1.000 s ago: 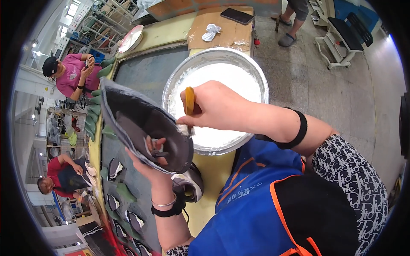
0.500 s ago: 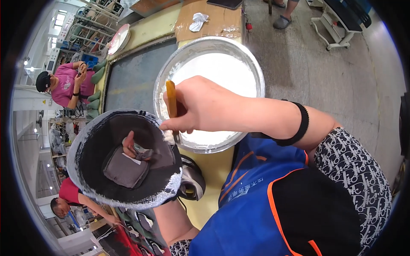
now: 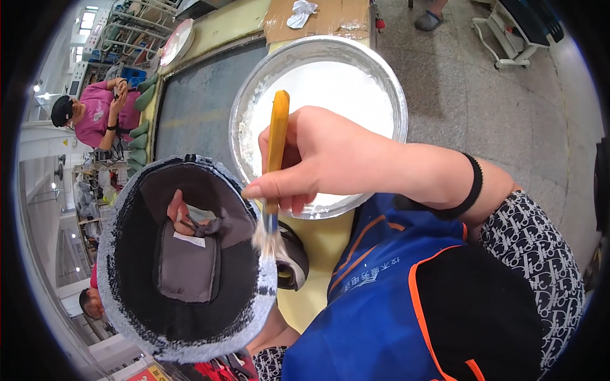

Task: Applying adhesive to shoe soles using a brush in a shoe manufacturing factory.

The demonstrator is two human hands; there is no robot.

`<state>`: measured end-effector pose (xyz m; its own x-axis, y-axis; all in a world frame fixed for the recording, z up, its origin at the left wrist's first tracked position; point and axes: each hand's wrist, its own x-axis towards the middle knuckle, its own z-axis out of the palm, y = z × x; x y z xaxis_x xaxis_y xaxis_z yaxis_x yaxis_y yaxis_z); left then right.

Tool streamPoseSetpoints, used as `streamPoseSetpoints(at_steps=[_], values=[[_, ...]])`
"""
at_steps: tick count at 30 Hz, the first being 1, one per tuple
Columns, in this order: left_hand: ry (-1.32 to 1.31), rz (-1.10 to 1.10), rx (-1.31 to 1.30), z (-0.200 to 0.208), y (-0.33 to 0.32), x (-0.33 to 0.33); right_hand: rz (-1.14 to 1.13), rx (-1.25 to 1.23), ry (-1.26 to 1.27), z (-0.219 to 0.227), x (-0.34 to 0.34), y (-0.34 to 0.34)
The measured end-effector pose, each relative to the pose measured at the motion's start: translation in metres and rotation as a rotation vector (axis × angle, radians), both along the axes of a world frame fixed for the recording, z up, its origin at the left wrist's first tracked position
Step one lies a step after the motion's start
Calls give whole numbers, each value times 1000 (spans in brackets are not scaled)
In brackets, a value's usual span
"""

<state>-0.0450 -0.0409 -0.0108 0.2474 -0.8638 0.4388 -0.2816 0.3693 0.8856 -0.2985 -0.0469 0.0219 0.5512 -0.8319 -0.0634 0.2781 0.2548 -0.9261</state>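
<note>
Left of the bowl, the half-hidden left hand grips a shoe upper; the right hand clasps a brush against it.

You see the dark fabric upper with its wide opening facing you, its rim unevenly coated whitish, a grey padded flap inside. Your yellow-handled brush points bristles down, their pale tips at the rim's right side.
</note>
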Motion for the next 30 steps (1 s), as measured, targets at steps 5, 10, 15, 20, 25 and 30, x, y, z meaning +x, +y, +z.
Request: streamPoseSetpoints(at_steps=[5,10,15,20,25,30], values=[[19,25,30,-3,4,-3,-420,-485,282,-12,4,-11],[54,79,73,-8,3,-3,-542,-741,113,-14,-2,-2],[144,156,165,-9,6,-4,-513,-784,310,-23,1,-7],[78,3,319,-10,35,9,-660,-890,286,-33,3,-23],[609,-76,147,-31,66,76,-716,-572,147,-36,-10,-22],[1085,457,209,-91,109,163,-794,-227,11,-43,-34,-27]])
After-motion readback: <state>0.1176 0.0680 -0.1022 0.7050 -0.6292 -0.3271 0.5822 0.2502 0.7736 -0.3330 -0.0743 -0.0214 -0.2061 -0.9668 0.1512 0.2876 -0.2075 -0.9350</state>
